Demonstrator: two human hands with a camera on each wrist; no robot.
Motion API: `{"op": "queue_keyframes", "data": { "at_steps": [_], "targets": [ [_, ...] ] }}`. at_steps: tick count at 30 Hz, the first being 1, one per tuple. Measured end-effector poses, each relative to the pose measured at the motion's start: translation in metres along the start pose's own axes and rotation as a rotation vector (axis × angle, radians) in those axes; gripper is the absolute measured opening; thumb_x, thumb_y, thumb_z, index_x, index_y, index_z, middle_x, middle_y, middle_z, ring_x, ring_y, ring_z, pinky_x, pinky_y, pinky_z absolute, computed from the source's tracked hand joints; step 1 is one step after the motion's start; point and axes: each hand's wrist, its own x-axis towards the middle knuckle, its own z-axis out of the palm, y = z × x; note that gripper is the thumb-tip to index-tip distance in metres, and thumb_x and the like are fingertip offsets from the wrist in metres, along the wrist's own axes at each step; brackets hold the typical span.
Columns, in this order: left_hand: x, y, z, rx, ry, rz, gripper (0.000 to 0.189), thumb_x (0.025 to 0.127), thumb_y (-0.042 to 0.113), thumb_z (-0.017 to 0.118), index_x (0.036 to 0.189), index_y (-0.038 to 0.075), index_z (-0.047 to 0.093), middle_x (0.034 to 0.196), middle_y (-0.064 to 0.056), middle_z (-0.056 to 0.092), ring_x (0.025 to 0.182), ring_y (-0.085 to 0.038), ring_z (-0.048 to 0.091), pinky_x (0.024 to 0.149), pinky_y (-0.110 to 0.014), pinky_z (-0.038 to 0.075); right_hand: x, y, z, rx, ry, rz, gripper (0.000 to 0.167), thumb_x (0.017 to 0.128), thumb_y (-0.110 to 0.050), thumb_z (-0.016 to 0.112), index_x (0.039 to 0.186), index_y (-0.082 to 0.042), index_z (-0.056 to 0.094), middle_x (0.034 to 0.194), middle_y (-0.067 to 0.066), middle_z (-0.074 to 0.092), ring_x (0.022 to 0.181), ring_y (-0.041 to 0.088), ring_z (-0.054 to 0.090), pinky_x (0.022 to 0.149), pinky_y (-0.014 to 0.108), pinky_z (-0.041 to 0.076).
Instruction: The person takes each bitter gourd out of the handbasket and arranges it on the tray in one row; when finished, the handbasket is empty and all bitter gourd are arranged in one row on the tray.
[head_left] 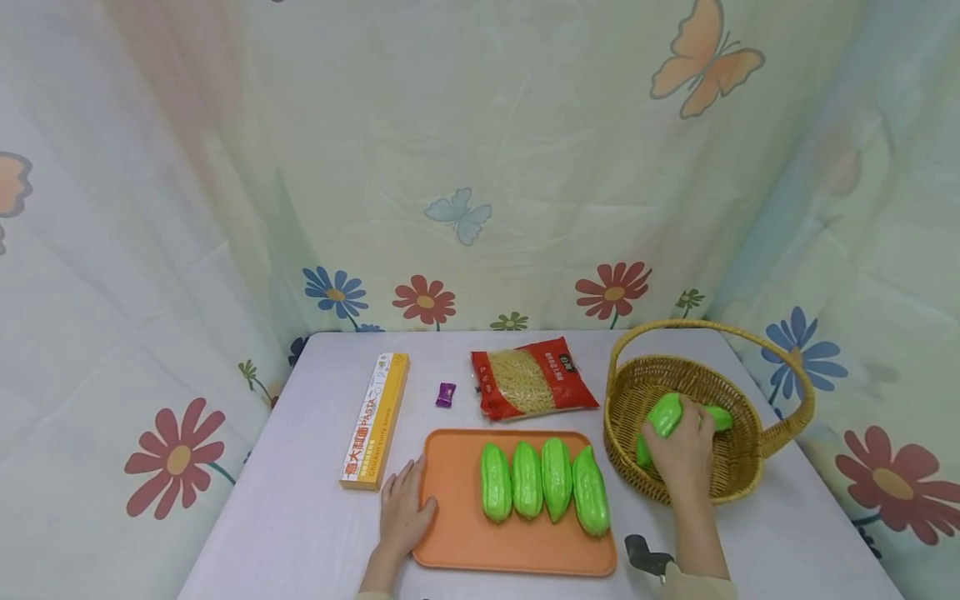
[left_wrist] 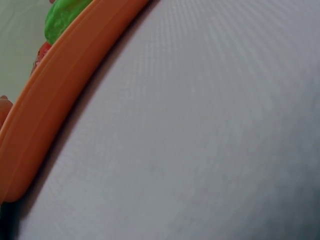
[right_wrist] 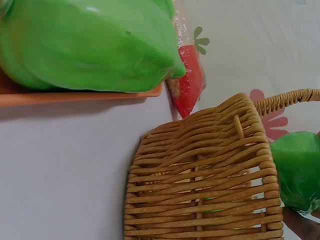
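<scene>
Inside the wicker basket [head_left: 622, 421] at the right, my right hand [head_left: 686, 450] grips a green gourd [head_left: 664, 413], its fingers curled over the top. More green, part of another gourd [head_left: 722, 417], shows beyond the fingers. In the right wrist view, the held gourd [right_wrist: 298, 167] rises above the basket rim. My left hand [head_left: 405, 512] rests at the left edge of the orange tray [head_left: 450, 542], fingers outstretched along it and thumb over the rim. Several green gourds [head_left: 527, 481] lie side by side on the tray's right half.
A yellow and white pasta box [head_left: 377, 421] lies beyond the left hand. Near it is a small purple wrapped candy [head_left: 446, 395]. A red pasta bag [head_left: 528, 379] lies behind the tray. The basket's tall handle [head_left: 787, 417] arches over its opening. Patterned curtains [head_left: 525, 167] surround the table.
</scene>
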Motion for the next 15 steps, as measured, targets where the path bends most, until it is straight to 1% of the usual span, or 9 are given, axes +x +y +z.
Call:
{"op": "queue_keyframes", "data": {
  "at_steps": [7,12,15],
  "targets": [
    [0.001,0.002,-0.001,-0.006,-0.010,-0.007,0.067,0.076,0.019,0.059,0.138,0.006,0.039,0.137,-0.009,0.045,0.128,-0.026,0.036,0.106,-0.047,0.013,0.000,-0.010,-0.001,0.018,-0.013,-0.022,0.074,0.082,-0.024,0.058,0.143,-0.004,0.022,0.141,0.027,0.016,0.112,0.054,0.036,0.080,0.065,0.039],
    [0.001,0.003,-0.002,0.001,-0.009,-0.005,0.066,0.076,0.019,0.059,0.138,0.005,0.039,0.136,-0.010,0.045,0.127,-0.028,0.036,0.105,-0.048,0.014,-0.002,-0.016,0.005,0.014,-0.039,-0.068,0.075,0.083,-0.027,0.058,0.144,-0.006,0.020,0.143,0.024,0.014,0.112,0.055,0.036,0.079,0.066,0.038],
    [0.001,0.003,-0.003,-0.008,-0.005,-0.004,0.066,0.076,0.018,0.059,0.137,0.005,0.040,0.136,-0.011,0.046,0.127,-0.029,0.036,0.105,-0.048,0.015,-0.004,-0.019,0.012,0.018,-0.037,-0.109,0.074,0.083,-0.026,0.058,0.143,-0.005,0.022,0.143,0.024,0.016,0.113,0.054,0.036,0.081,0.066,0.038]
  ]
}}
